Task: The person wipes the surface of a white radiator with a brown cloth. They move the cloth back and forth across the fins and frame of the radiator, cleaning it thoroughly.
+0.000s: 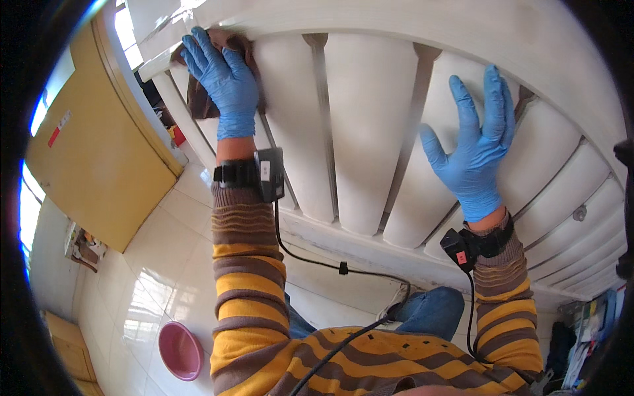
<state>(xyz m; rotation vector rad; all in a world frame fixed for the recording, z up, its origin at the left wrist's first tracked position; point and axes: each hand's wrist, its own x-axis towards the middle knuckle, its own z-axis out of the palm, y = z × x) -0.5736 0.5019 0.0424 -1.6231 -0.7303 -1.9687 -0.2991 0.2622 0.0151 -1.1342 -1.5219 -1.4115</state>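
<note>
Before me stands a white slatted panel, with rounded slats (371, 128) below a broad top rail (356, 20). At the panel's left end, my left hand (230, 86) in a blue glove presses a dark brown cloth (202, 99) against the rail and slats. Folds of the cloth hang below the palm and show past the fingers. My right hand (475, 148), gloved in blue as well, is spread over the slats further right with nothing in it. Its fingertips are close to the top rail; whether they touch it I cannot tell.
Black devices are strapped to both wrists, the left one (270, 173) and the right one (458, 250), with a cable (366, 271) crossing before my body. A pink basin (181, 350) stands on the tiled floor (163, 237). A yellow door (99, 133) is at left.
</note>
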